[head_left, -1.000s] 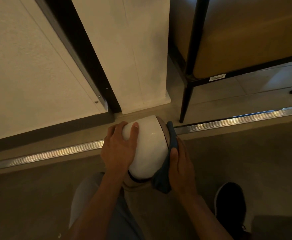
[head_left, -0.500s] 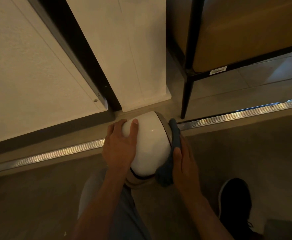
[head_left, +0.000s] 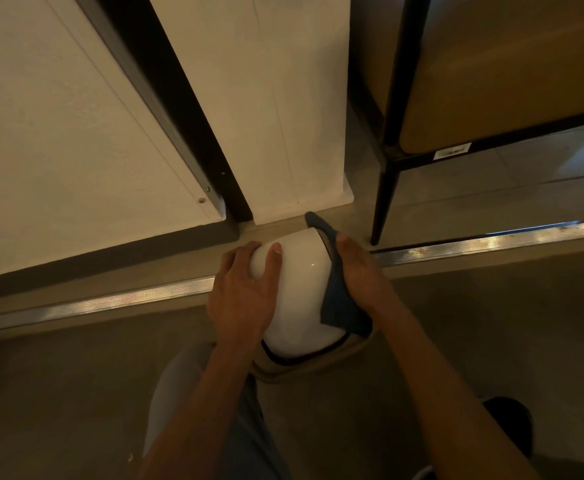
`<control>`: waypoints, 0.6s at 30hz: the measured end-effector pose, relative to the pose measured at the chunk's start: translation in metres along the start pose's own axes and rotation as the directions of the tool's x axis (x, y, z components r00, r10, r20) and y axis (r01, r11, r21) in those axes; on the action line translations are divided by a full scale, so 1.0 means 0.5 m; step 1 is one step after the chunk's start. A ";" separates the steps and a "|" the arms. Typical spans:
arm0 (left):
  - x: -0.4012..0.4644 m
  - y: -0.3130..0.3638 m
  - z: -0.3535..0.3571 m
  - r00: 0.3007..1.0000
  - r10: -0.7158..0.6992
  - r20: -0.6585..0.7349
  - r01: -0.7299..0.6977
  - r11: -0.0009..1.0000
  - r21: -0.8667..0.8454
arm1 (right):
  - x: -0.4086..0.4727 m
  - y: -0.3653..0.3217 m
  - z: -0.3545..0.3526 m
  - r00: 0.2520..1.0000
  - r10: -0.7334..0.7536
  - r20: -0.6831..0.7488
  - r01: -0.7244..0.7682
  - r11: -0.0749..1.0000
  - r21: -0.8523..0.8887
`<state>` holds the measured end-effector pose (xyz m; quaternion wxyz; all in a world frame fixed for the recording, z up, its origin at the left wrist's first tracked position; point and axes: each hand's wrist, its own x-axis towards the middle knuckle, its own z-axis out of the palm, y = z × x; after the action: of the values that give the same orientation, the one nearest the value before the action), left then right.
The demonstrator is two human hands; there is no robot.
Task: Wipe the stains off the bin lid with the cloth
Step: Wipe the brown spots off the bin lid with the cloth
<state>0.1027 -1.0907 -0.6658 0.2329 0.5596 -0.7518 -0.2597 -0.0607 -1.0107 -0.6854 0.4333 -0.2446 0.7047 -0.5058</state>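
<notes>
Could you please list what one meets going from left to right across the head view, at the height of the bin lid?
Metal floor strip → left hand → white bin lid → blue cloth → right hand → black chair leg.

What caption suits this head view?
Left hand steadies the white bin lid while the right hand presses a blue cloth against its side.

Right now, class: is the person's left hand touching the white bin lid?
Touching. The head view shows the left hand spread over the left side of the bin lid, thumb lying flat on the white dome with no gap.
</notes>
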 end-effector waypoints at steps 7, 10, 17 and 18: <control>0.001 -0.004 0.004 1.000 -0.007 0.010 0.006 1.000 0.021 | -0.129 0.078 0.053 0.946 -0.192 -0.261 0.158 0.976 -0.147; 0.000 -0.004 0.000 1.000 0.008 0.020 -0.009 1.000 0.030 | -0.084 0.031 0.033 0.970 -0.146 -0.194 0.141 0.989 -0.040; 0.000 0.001 -0.003 0.999 -0.042 0.030 0.041 0.999 0.027 | 0.070 -0.094 -0.004 0.974 -0.054 0.218 0.119 0.947 -0.298; 0.000 0.001 -0.002 0.999 -0.046 0.029 0.045 0.999 0.031 | 0.066 -0.091 -0.002 0.974 -0.077 0.214 0.142 0.940 -0.309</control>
<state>0.1027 -1.0905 -0.6647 0.2074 0.5762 -0.7459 -0.2619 -0.0826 -1.0530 -0.6552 0.4267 -0.4005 0.7162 -0.3803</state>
